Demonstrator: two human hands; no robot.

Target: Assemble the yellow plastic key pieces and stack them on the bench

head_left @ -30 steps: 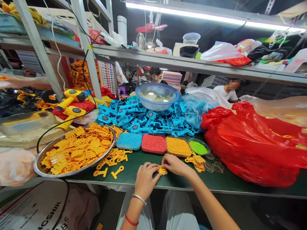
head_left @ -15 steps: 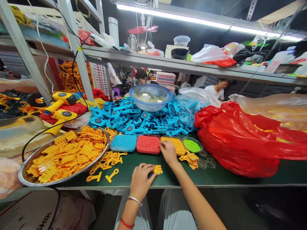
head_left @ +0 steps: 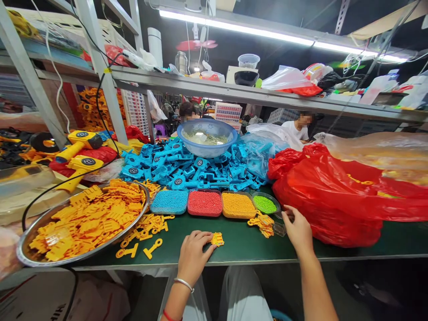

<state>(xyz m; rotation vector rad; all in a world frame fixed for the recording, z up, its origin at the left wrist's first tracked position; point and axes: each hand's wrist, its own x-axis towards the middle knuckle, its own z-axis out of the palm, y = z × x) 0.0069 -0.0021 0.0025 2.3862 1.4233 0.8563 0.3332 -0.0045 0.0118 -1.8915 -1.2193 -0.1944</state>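
My left hand (head_left: 195, 253) holds a small yellow piece (head_left: 218, 239) between thumb and fingers, on the green tabletop. Over the clear plastic pieces (head_left: 279, 229), my right hand (head_left: 297, 229) has its thumb and fingers drawn together; whatever is between the fingertips is too small to make out. Trays of blue beads (head_left: 169, 202), red beads (head_left: 204, 203), yellow beads (head_left: 238, 205) and green beads (head_left: 265, 204) stand in a row beyond my hands. A little stack of yellow pieces (head_left: 263, 224) lies in front of the yellow and green beads.
A metal bowl of yellow parts (head_left: 146, 209) stands at the left, loose yellow parts (head_left: 153, 248) beside it. Blue parts (head_left: 160, 162) are heaped behind the trays under a blue basin (head_left: 207, 149). A red bag (head_left: 327, 205) bulges at the right. A shelf beam (head_left: 214, 90) crosses above.
My right hand has moved right, from the yellow bead tray to the clear plastic pieces. My left hand still holds the yellow piece. The view has shifted slightly.
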